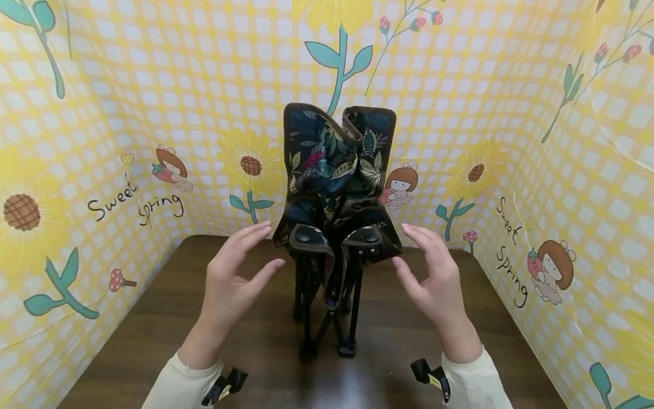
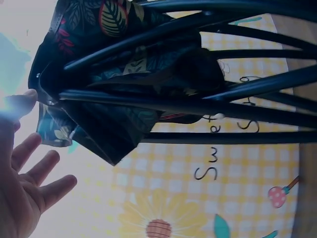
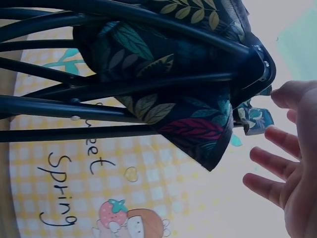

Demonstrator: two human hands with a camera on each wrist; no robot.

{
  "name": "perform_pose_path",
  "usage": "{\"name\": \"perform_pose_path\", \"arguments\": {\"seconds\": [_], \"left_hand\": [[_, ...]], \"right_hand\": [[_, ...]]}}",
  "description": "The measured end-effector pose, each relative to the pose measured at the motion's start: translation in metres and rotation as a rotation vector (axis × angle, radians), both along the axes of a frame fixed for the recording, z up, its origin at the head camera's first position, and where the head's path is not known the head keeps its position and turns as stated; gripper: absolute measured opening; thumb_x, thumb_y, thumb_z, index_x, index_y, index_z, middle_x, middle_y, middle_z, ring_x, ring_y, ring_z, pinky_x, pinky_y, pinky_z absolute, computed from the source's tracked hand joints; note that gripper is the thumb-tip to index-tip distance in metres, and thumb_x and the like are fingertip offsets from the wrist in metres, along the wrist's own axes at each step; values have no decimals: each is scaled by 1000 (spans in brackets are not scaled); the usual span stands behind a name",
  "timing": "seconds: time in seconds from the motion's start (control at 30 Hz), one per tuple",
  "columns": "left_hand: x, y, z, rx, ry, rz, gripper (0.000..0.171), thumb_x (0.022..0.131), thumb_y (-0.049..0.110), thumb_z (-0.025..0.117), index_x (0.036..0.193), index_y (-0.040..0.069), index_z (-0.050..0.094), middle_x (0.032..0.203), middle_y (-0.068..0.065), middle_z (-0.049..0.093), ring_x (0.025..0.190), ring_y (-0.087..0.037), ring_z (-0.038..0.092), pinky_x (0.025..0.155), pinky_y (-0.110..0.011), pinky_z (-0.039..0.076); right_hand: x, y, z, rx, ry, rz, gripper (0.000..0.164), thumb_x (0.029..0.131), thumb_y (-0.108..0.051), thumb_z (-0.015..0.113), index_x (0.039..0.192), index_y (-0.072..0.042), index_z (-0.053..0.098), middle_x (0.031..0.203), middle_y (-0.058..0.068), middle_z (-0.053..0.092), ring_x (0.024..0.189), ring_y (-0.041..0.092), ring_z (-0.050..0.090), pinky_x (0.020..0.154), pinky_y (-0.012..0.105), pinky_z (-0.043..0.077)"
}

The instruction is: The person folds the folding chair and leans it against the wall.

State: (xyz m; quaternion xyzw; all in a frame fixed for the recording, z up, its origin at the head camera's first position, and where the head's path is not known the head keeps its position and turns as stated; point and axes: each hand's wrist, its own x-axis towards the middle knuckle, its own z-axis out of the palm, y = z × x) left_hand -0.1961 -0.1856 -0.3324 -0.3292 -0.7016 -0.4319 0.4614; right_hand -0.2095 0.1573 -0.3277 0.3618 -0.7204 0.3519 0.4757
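A small folding chair (image 1: 332, 165) stands upright and partly folded on the brown table, its dark leaf-print fabric creased down the middle. Below the seat, black metal legs (image 1: 352, 312) cross and stand close together. My left hand (image 1: 235, 278) is held at the chair's left side, fingers spread and apart from the fabric in the head view. On the other side my right hand (image 1: 434, 272) mirrors it, thumb and fingers parted beside the seat's right corner. Both wrist views show the legs and the hanging seat cloth (image 3: 193, 124) near the fingers.
The wooden table (image 1: 245, 352) has a rounded far edge. Yellow checked cloth walls (image 1: 168, 102) with printed flowers and girls close in the back and both sides. A small black camera is strapped on each wrist, over white sleeves (image 1: 475, 380).
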Motion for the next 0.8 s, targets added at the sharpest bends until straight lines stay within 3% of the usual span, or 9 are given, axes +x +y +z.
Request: {"name": "perform_pose_path", "arguments": {"seconds": [0.2,0.33,0.43,0.53,0.67,0.8], "left_hand": [[7,3,-12,74,-70,-5,62,72,-11,86,130,-3,66,128,-19,68,125,-18,62,108,-25,47],[17,9,-14,111,-127,4,62,69,-20,82,128,-6,66,125,-22,68,123,-13,62,106,-23,49],[20,13,-21,138,-182,4,60,71,-21,81,127,-7,66,125,-22,67,121,-14,62,105,-23,50],[17,12,-35,156,-228,2,59,73,-20,81,128,-5,66,127,-20,67,121,-15,62,104,-25,51],[11,10,-54,175,-301,-5,60,76,-15,82,132,2,66,129,-15,67,123,-14,63,103,-28,53],[13,11,-66,204,-375,-19,59,79,-11,82,133,7,66,131,-12,67,123,-14,63,104,-30,53]], "right_hand": [[1,2,-15,-52,-42,-5,50,85,-9,73,132,6,62,128,24,64,123,32,59,112,25,42],[2,2,-21,-82,-71,-19,53,82,-4,75,132,5,63,128,22,65,123,30,59,111,25,42],[2,2,-27,-107,-102,-26,55,79,2,76,133,5,62,128,22,64,121,27,60,109,23,44],[1,2,-35,-127,-131,-28,57,77,7,77,132,5,62,127,22,64,119,26,60,107,23,46],[1,1,-45,-147,-174,-34,57,78,10,78,132,4,62,128,19,64,118,26,61,105,25,49],[3,0,-52,-165,-214,-37,57,79,11,77,133,3,61,130,17,64,119,25,61,103,26,50]]}}
